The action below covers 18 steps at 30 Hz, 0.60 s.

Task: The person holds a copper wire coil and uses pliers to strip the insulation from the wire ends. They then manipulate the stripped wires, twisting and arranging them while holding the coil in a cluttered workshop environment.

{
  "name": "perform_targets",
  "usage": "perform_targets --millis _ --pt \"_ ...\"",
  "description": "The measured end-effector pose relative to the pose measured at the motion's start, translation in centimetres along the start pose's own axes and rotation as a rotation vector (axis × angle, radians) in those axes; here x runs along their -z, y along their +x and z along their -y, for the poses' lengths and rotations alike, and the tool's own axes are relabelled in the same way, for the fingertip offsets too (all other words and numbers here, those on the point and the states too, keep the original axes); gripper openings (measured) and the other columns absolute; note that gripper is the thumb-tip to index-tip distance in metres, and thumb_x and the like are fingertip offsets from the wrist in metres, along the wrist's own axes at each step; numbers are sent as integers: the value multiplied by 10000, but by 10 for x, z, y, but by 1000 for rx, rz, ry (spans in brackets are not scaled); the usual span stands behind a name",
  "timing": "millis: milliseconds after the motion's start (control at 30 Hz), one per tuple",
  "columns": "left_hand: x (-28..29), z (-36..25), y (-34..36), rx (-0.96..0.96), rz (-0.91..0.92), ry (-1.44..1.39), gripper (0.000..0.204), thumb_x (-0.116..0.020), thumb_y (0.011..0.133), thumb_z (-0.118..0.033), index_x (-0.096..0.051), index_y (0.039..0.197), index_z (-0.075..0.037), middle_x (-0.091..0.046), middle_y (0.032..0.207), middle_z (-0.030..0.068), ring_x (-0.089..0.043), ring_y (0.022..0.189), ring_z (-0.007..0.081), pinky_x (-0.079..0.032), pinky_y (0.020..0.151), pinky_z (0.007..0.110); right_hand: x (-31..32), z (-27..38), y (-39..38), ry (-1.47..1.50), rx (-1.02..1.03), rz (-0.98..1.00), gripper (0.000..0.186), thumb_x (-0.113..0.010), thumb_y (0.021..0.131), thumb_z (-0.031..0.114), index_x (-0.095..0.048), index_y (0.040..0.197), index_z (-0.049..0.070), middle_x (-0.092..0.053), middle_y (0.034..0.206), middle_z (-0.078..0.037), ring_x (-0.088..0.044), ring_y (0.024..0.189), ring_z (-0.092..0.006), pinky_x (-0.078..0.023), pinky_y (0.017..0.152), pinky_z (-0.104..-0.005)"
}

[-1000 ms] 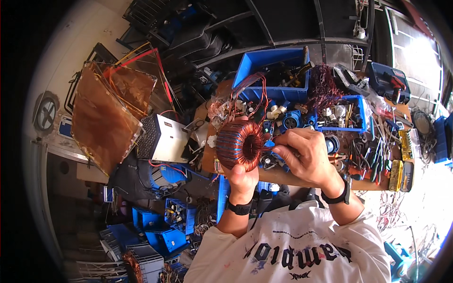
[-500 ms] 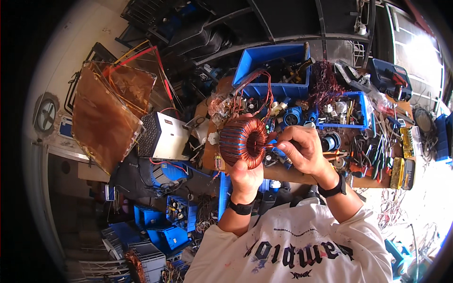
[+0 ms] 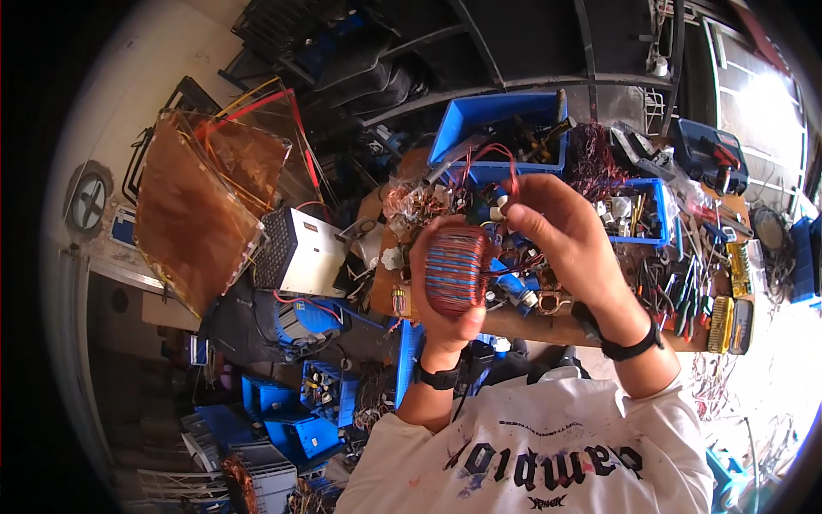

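My left hand (image 3: 438,319) wraps round a toroidal coil (image 3: 454,272), a thick ring wound with copper-red and blue wire. The coil's outer side faces up, and its central hole is turned out of sight. Up and to the right of it, my right hand (image 3: 561,227) is closed, thumb against bent fingers. A thin red wire (image 3: 499,147) arches over from behind the coil to those fingertips. The exact grip on the wire is partly hidden by the fingers.
Behind my hands stands a blue bin (image 3: 454,128) of tools and parts. A shallow blue tray (image 3: 638,214) holds small pieces. Pliers and screwdrivers (image 3: 693,291) lie at the right. A white metal case (image 3: 304,253) and brown sheets (image 3: 193,223) are at the left.
The coil has turned in my left hand, so its hole no longer shows. My right hand has moved from wires at the hole up and away, to the red wire loop.
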<state>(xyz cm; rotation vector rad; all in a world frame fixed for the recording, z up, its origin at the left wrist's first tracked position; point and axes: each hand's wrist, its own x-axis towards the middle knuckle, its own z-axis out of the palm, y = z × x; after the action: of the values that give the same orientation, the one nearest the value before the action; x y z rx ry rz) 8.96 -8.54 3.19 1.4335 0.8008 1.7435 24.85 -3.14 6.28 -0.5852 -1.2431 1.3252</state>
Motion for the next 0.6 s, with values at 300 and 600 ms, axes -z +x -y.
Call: perform_targets --millis 300,600 --pt "11 -5 7 -423 267 465 1145 -881 548 -144 -158 1431 -52 -364 1340 242 -548 1090 309 -504 902 390 36 29 54 -72 -338 410 279 -720 852 209 -656 1033 6 -633 838 -13 -608 778 -108 -507 711 -262" --pt "24 -11 9 -282 446 662 1087 -908 498 -145 -282 1384 -67 -476 1277 209 -563 1140 298 -530 903 378 36 34 51 -645 92 704 236 -781 783 196 -676 863 1 -667 783 -82 -622 742 -154 -481 662 -295"
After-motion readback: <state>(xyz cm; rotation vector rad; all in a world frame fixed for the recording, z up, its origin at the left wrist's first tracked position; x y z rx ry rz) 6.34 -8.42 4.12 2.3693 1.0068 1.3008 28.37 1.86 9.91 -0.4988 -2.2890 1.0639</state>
